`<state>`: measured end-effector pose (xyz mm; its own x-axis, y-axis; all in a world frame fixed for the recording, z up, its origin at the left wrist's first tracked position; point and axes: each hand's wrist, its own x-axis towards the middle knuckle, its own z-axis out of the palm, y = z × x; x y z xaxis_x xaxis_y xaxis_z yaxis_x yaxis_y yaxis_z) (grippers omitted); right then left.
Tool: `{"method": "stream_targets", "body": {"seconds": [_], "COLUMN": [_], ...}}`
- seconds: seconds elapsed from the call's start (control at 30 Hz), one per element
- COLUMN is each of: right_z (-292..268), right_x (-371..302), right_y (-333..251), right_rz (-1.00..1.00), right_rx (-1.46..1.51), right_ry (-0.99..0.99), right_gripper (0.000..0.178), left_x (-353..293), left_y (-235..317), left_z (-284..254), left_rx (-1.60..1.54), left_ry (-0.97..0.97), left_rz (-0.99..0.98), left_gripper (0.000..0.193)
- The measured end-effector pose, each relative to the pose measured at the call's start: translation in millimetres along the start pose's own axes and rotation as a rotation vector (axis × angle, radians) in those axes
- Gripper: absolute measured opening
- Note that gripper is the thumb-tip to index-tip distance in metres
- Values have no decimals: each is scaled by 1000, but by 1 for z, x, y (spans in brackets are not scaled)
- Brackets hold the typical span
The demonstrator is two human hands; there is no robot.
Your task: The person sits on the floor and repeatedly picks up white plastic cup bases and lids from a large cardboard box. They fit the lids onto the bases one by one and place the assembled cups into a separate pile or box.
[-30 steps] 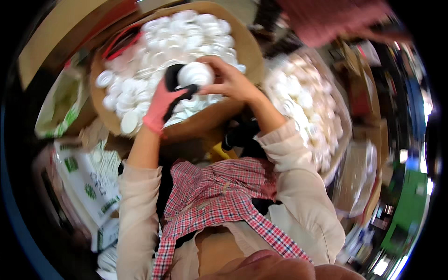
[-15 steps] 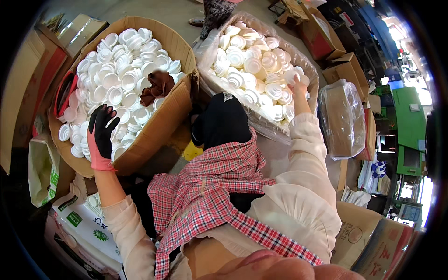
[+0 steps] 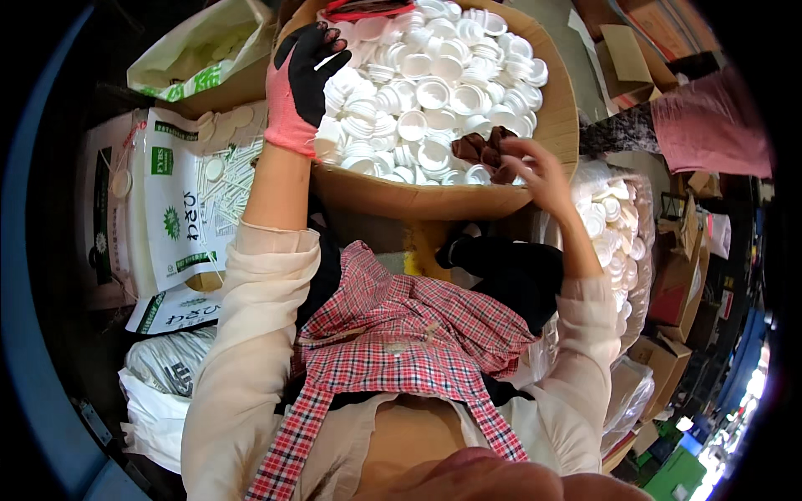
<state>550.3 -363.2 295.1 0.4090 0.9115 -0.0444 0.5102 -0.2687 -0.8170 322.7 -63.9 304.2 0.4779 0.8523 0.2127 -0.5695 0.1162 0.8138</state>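
Note:
My left hand (image 3: 302, 88) wears a pink glove with a black coating. It hovers over the near left part of a big cardboard carton (image 3: 418, 199), fingers apart and holding nothing I can see. White plastic lids (image 3: 434, 92), round and rimmed, are heaped inside. My bare right hand (image 3: 541, 174) is at the carton's near right edge, beside a crumpled dark brown cloth (image 3: 480, 149) on the lids. Its fingers are loosely bent and apart; whether they touch the cloth I cannot tell. Something red (image 3: 368, 10) lies at the far side of the heap.
A plastic-lined box (image 3: 639, 200) of off-white lids stands to the right. On the left are a white bag (image 3: 188, 58) and printed sacks (image 3: 171, 200) with thin white sticks and discs on them. Another person's pink-clothed part (image 3: 710, 121) shows at the upper right.
The view has turned left, bringing the first carton to the middle. My right hand has left the lids in the lined box and come to the carton's edge. My left hand stays over the carton.

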Motion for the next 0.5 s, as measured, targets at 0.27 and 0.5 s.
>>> {"method": "stream_targets", "body": {"seconds": [0.27, 0.5], "right_z": [213, 194], "right_x": [138, 173], "right_y": [-35, -18], "right_rz": [-771, -601], "right_rx": [-530, -285], "right_ry": [-251, -305], "right_gripper": [52, 30], "left_x": [4, -13], "left_y": [20, 21], "left_z": [-28, -35], "left_rx": [-51, 978], "left_ry": [115, -312], "left_rz": [16, 20], "left_gripper": [22, 51]}}
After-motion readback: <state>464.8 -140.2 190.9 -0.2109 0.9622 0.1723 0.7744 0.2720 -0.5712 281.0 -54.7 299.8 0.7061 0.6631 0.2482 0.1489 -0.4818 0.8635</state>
